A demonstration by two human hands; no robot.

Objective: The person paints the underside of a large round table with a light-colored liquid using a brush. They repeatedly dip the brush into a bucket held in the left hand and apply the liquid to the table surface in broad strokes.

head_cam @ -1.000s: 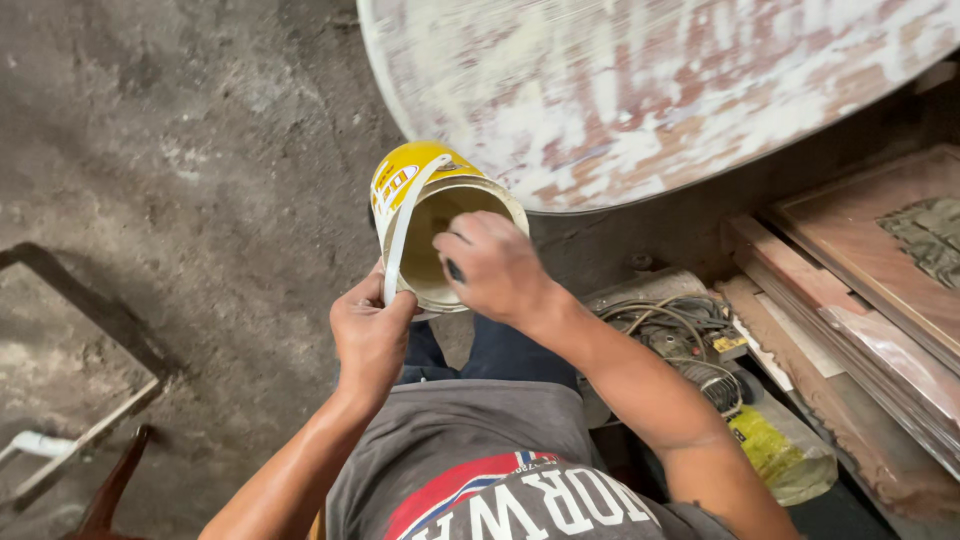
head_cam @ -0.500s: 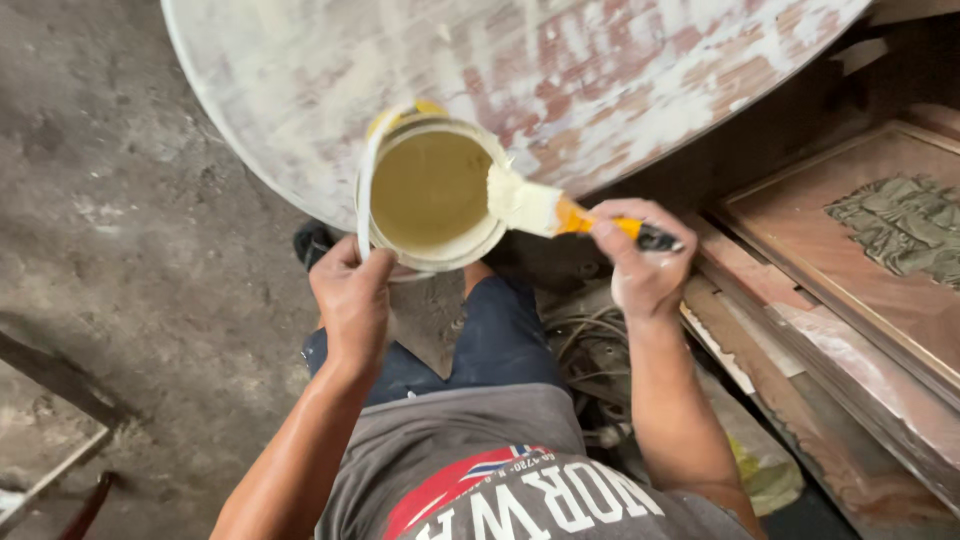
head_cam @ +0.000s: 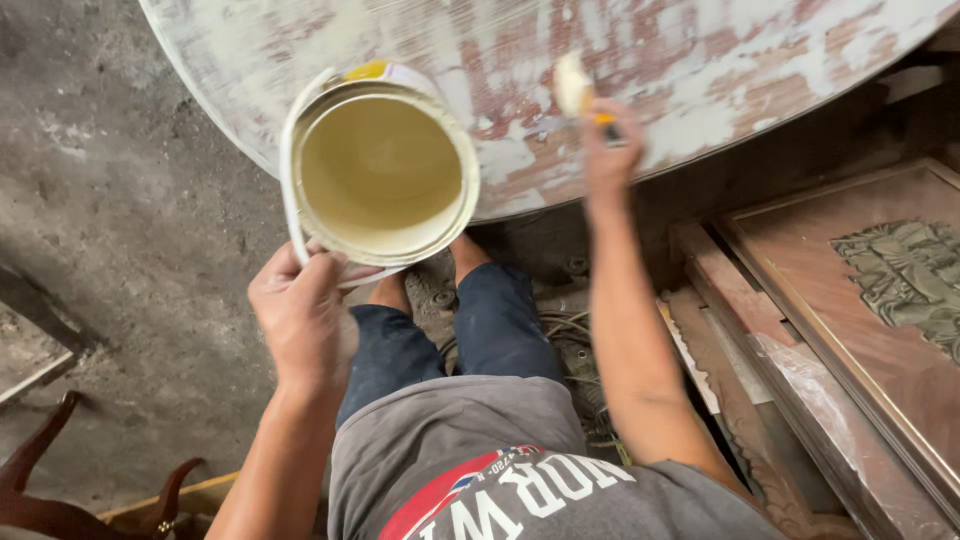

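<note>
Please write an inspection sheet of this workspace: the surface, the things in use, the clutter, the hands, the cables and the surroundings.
Surface: round tabletop, patchy white coat with red-brown wood showing through.
Things in use: open paint can holding pale yellowish paint, white bail handle on its left side; brush with pale bristles, touching the tabletop.
Clutter: carved wooden panels and long boards lying at the right.
Hands: left hand holds the paint can at its rim; right hand grips the brush.
Cables: coiled wires on the floor beside the person's legs.
Surroundings: grey concrete floor; dark curved wooden furniture part at lower left.
</note>
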